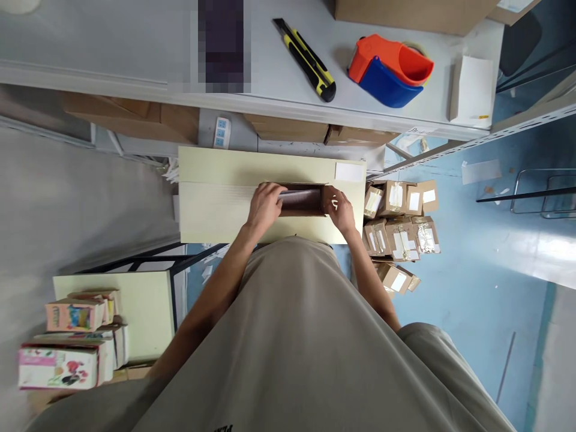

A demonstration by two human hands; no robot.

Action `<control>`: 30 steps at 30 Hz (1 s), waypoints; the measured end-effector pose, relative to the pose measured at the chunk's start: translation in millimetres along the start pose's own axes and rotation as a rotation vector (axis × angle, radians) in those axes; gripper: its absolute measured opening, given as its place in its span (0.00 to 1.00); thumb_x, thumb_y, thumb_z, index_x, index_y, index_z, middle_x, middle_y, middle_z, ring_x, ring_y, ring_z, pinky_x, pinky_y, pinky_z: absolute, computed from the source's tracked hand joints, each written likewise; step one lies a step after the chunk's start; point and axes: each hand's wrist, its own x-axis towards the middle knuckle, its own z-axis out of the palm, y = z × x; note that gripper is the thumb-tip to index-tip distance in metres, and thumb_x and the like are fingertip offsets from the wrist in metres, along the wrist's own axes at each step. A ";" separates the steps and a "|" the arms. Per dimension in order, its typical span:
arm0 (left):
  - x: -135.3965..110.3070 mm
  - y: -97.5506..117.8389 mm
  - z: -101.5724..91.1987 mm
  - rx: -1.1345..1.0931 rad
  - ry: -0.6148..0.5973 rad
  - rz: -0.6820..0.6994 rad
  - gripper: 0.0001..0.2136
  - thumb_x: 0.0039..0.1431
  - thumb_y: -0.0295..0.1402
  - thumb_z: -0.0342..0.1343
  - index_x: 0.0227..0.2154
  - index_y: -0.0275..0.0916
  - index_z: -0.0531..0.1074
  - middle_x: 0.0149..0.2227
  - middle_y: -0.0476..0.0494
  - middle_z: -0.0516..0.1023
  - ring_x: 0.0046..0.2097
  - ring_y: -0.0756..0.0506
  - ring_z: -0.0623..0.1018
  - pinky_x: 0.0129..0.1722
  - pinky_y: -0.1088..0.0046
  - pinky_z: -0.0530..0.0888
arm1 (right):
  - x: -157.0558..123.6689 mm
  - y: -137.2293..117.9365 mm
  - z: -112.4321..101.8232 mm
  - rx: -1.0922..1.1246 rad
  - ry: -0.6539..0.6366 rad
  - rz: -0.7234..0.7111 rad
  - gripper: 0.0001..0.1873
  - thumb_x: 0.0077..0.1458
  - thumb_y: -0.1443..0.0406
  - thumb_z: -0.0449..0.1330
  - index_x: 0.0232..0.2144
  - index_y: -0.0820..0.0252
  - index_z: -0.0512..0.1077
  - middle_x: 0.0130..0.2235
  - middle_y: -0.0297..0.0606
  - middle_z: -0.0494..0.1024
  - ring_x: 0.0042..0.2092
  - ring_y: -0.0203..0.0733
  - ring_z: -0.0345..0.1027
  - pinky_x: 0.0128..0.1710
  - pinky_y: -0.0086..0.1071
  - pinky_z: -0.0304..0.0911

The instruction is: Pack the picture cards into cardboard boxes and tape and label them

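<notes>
A small brown cardboard box (302, 211) sits on the pale yellow table (216, 210) in front of my body, open at the top. Something flat and greyish (299, 197) shows inside it; its kind I cannot make out. My left hand (266, 205) grips the left end of the box, fingers bent over the edge. At the opposite end, my right hand (339, 209) has its fingers closed on the right wall or flap. A white label (350, 172) lies on the table beyond the right hand.
On the grey shelf (135, 54) ahead lie a yellow-black box cutter (308, 63), an orange-blue tape dispenser (390, 69) and a small white box (471, 90). Taped cartons (400, 237) stand on the blue floor at right. Printed boxes (67, 348) are stacked at lower left.
</notes>
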 end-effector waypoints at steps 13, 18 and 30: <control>-44.8 -49.0 3.9 -0.369 0.199 -0.235 0.25 0.70 0.36 0.64 0.67 0.44 0.70 0.66 0.34 0.77 0.57 0.37 0.85 0.53 0.58 0.87 | -8.9 -15.9 13.9 0.168 0.118 0.098 0.37 0.73 0.33 0.55 0.63 0.53 0.77 0.61 0.56 0.84 0.57 0.58 0.84 0.53 0.52 0.86; -37.7 -37.5 2.3 -0.362 0.116 -0.171 0.24 0.72 0.31 0.58 0.69 0.42 0.71 0.69 0.34 0.78 0.55 0.40 0.86 0.53 0.61 0.87 | -12.0 -30.1 24.9 0.113 0.114 0.094 0.35 0.74 0.35 0.56 0.63 0.53 0.77 0.61 0.53 0.84 0.59 0.55 0.82 0.58 0.50 0.84; -41.4 -30.4 6.6 -0.209 -0.076 -0.072 0.33 0.66 0.40 0.73 0.71 0.38 0.71 0.72 0.28 0.77 0.72 0.28 0.75 0.74 0.47 0.71 | -21.2 -34.2 16.4 -0.040 -0.108 0.056 0.37 0.62 0.43 0.76 0.66 0.52 0.79 0.68 0.51 0.81 0.68 0.61 0.76 0.64 0.55 0.81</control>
